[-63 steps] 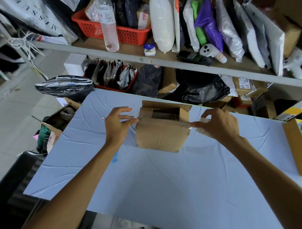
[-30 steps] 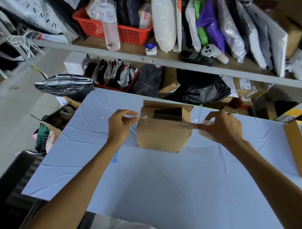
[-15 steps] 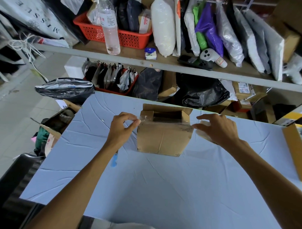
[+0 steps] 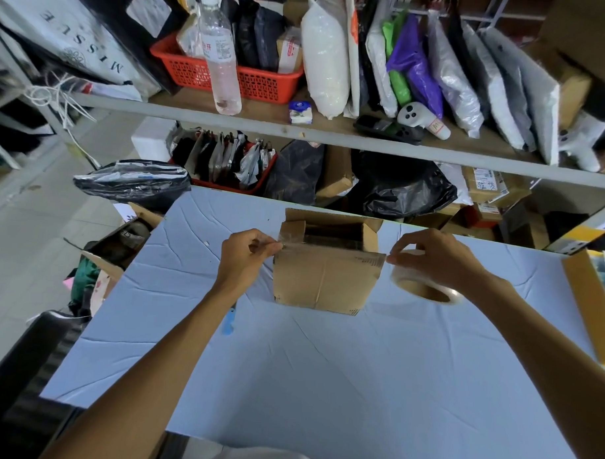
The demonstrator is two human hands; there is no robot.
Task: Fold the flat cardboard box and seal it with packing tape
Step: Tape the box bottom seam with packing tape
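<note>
Blue-covered table bears the folded cardboard box at its far middle, within reach of both hands. Right hand grips the packing-tape roll just beside the box's right edge. Left hand, fingertips pinched on the free end, holds the clear tape strip taut across the box's top, presumably for sealing.
</note>
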